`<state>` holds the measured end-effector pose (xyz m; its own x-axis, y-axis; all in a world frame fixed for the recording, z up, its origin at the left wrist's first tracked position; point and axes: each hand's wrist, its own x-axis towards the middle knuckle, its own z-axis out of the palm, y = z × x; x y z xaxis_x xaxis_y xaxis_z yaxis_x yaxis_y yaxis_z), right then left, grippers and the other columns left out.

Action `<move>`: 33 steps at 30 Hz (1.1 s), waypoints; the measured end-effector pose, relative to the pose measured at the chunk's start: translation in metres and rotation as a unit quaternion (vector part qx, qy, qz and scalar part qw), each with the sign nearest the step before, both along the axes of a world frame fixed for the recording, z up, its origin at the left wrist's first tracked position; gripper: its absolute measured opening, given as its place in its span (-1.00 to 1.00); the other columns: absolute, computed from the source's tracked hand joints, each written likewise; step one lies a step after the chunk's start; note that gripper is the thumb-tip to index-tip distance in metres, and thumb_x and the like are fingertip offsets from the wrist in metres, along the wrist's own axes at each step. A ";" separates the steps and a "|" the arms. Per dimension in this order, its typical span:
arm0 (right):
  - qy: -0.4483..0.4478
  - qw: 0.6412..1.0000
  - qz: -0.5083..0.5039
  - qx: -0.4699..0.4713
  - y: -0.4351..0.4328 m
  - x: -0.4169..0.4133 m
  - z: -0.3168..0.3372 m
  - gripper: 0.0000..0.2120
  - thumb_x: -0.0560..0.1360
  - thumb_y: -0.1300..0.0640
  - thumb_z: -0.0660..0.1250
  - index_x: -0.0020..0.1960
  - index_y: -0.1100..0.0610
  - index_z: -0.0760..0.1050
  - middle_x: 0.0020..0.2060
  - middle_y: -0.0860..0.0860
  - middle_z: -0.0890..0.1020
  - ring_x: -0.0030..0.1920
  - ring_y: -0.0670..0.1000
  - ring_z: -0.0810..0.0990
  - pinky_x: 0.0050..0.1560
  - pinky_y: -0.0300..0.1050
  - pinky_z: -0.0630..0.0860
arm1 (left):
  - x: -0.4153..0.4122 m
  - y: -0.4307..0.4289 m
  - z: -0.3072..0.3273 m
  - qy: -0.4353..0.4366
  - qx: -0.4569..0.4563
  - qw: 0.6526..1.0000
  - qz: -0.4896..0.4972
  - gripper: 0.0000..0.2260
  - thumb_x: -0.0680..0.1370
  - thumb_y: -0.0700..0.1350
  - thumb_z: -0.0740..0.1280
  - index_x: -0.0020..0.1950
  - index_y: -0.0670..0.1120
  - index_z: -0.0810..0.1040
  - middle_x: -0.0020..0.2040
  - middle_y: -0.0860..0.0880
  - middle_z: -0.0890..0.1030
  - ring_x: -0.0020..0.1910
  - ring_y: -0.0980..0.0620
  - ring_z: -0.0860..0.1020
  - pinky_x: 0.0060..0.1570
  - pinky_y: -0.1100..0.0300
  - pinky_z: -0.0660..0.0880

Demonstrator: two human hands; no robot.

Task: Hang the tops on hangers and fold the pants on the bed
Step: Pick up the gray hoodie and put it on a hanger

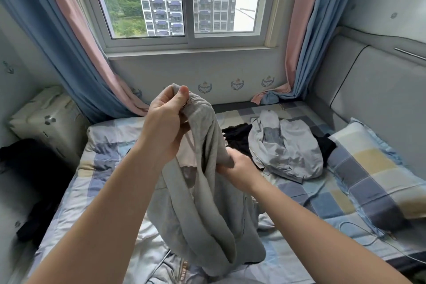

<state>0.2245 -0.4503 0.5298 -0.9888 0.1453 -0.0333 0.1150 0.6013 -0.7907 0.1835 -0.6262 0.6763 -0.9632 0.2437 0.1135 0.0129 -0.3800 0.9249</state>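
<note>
Grey garment (207, 214) over my bed (110, 145).
My left hand (166, 124) is pinching its 12 o'clock end; right hand (239, 169) is gripping at 3.

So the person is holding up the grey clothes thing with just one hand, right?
No, with both. The head view shows the left hand pinching the grey garment at its top, and the right hand gripping it lower down.

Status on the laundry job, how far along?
Done: nothing visibly hung or folded. In hand: the left hand pinches the grey garment at its top, and the right hand grips it lower down. Left: the light grey jacket and black clothes lie crumpled on the bed.
</note>
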 end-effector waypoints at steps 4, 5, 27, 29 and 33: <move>-0.055 0.998 0.024 0.012 0.004 -0.005 -0.024 -0.82 0.48 0.05 0.43 0.01 0.12 0.57 -0.08 0.06 0.69 0.01 0.12 0.64 0.07 0.09 0.56 | -0.002 -0.002 -0.006 -0.017 -0.002 1.000 0.009 -0.76 0.70 -0.11 0.19 -0.16 -0.10 0.45 -0.13 -0.20 0.46 -0.15 -0.11 0.45 -0.13 0.09 0.50; -0.052 0.998 0.022 0.027 0.008 -0.004 -0.027 -0.81 0.48 0.05 0.44 -0.06 0.17 0.55 -0.15 0.08 0.67 -0.07 0.12 0.61 0.00 0.05 0.52 | -0.004 -0.005 -0.009 -0.023 -0.015 0.999 0.024 -0.76 0.71 -0.10 0.18 -0.13 -0.11 0.45 -0.07 -0.21 0.46 -0.10 -0.14 0.44 -0.08 0.04 0.51; 0.014 0.871 -0.112 -0.478 0.013 -0.008 0.093 -0.66 0.56 0.22 0.19 0.19 0.42 0.55 0.01 0.34 0.63 -0.01 0.23 0.60 0.19 0.21 0.54 | 0.017 -0.006 -0.110 0.045 -0.484 0.874 -0.002 -0.31 0.47 0.22 0.46 0.55 0.12 0.32 0.58 -0.16 0.20 0.56 -0.11 0.16 0.51 -0.02 0.17; 0.024 0.861 -0.113 -0.495 0.011 -0.007 0.100 -0.58 0.54 0.21 0.21 0.28 0.46 0.47 0.15 0.45 0.56 0.06 0.27 0.57 0.33 0.32 0.43 | 0.028 0.004 -0.114 0.081 -0.501 0.861 -0.019 -0.27 0.44 0.28 0.45 0.55 0.16 0.30 0.63 -0.13 0.07 0.59 -0.06 0.06 0.48 0.05 0.11; 0.062 0.835 -0.110 -0.536 0.007 -0.008 0.108 -0.54 0.57 0.17 0.28 0.34 0.48 0.39 0.11 0.34 0.53 0.08 0.24 0.53 0.33 0.23 0.45 | 0.042 0.020 -0.125 0.084 -0.423 0.896 -0.104 -0.36 0.39 0.25 0.49 0.42 0.12 0.42 0.37 0.07 0.51 0.32 0.15 0.49 0.23 0.25 0.43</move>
<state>0.2163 -0.4435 0.6377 -0.9475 0.2772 -0.1597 0.0059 -0.4840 -0.8750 0.2254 -0.6063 0.5510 -0.8737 0.4831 -0.0569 0.1895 0.4457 0.8749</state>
